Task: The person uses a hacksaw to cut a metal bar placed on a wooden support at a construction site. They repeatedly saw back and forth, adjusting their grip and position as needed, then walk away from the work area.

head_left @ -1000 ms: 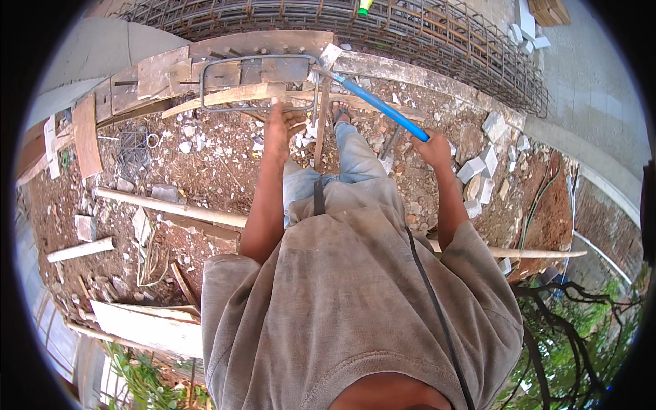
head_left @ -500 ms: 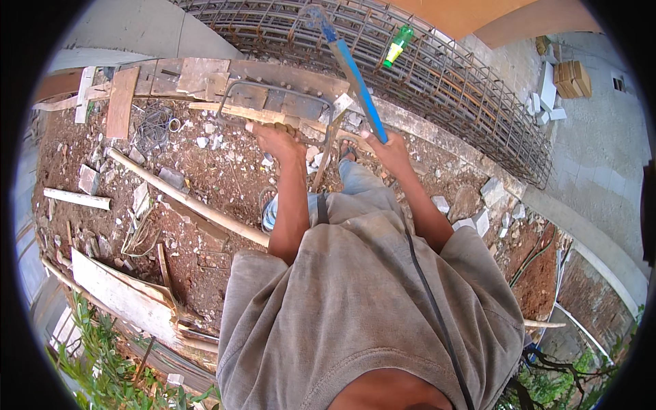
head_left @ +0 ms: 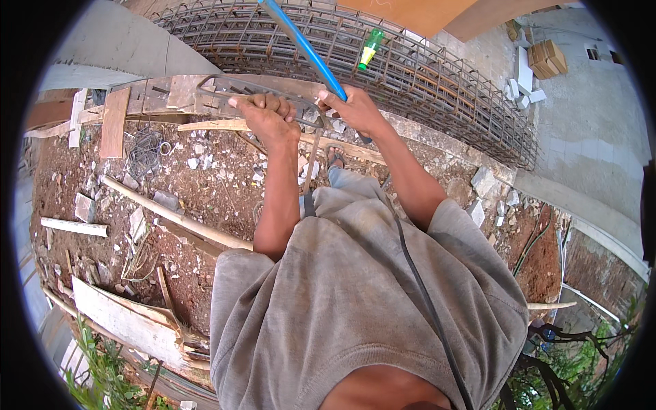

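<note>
My left hand (head_left: 268,123) is closed, with its fingers curled on a bent steel rod loop (head_left: 236,80). That loop is roughly rectangular and hangs over the board behind the hand. My right hand (head_left: 355,113) is wrapped round the lower part of a long blue bar tool (head_left: 305,55). The bar slants up and to the left, and its far end is cut off by the top edge. Near the right thumb, one corner of the loop comes close; whether they touch I cannot tell.
A long rebar cage (head_left: 437,89) runs across the back, with a green bottle (head_left: 371,49) on it. Wooden planks, a pole (head_left: 171,213), tangled wire (head_left: 145,152) and broken rubble lie on the soil. A brown carton (head_left: 547,59) stands at far right.
The blue bar has swung left, and its far end has left the picture. Both hands sit higher and closer together, with the rod loop moved along with the left.
</note>
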Demonstrator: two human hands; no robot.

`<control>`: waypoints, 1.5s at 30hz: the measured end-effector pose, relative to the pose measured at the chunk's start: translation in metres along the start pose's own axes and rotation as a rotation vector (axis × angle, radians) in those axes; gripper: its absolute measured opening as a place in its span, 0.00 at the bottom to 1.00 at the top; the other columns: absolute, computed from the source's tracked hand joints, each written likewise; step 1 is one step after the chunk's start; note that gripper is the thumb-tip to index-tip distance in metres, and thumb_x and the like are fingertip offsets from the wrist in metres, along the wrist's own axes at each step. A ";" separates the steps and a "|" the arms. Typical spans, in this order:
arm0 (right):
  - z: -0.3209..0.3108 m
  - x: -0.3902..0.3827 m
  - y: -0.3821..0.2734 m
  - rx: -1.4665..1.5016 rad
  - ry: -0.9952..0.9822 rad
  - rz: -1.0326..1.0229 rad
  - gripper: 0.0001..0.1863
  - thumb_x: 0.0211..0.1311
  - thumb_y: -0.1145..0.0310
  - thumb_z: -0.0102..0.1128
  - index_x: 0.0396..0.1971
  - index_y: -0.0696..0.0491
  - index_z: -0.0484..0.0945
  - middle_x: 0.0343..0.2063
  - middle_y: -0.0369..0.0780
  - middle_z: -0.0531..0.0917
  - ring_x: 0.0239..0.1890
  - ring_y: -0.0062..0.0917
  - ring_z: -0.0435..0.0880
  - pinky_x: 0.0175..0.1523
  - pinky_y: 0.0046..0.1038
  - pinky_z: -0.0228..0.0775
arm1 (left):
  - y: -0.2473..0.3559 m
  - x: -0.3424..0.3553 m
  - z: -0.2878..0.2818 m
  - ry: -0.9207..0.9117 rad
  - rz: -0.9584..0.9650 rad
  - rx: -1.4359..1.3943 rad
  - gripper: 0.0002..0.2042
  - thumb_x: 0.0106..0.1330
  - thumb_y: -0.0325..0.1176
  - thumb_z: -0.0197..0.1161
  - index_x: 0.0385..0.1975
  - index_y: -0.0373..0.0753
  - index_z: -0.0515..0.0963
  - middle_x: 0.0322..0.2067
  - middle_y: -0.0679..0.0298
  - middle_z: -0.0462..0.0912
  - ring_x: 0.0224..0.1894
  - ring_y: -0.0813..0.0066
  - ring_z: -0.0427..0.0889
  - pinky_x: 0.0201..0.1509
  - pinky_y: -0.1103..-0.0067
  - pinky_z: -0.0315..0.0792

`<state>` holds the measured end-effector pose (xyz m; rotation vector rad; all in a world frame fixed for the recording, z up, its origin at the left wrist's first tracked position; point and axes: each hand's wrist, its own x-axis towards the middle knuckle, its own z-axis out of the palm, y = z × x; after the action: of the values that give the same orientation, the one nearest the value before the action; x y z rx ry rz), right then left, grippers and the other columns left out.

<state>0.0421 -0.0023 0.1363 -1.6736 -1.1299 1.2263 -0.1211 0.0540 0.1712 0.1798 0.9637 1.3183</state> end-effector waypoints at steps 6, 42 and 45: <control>0.000 -0.021 -0.028 -0.082 0.072 0.012 0.34 0.59 0.34 0.65 0.31 0.58 0.82 0.26 0.40 0.82 0.32 0.25 0.80 0.37 0.30 0.72 | 0.021 -0.017 0.026 -0.314 0.029 0.153 0.29 0.76 0.66 0.33 0.20 0.49 0.55 0.13 0.73 0.50 0.14 0.79 0.47 0.16 0.79 0.46; 0.052 -0.057 -0.017 0.217 0.211 0.114 0.10 0.65 0.73 0.63 0.40 0.62 0.75 0.32 0.45 0.86 0.33 0.27 0.89 0.34 0.29 0.83 | 0.007 0.001 -0.177 -0.342 0.052 1.169 0.29 0.78 0.55 0.48 0.27 0.32 0.76 0.19 0.65 0.70 0.25 0.75 0.67 0.31 0.72 0.66; 0.070 -0.042 0.028 0.301 0.203 0.214 0.10 0.65 0.75 0.62 0.43 0.63 0.74 0.36 0.46 0.87 0.34 0.27 0.90 0.34 0.28 0.82 | -0.008 0.006 -0.194 -0.269 -0.024 1.237 0.29 0.78 0.55 0.47 0.28 0.31 0.77 0.19 0.65 0.70 0.26 0.76 0.67 0.31 0.72 0.67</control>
<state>-0.0257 -0.0455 0.1055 -1.6705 -0.6225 1.2540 -0.2471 -0.0195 0.0433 1.2413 1.4145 0.4892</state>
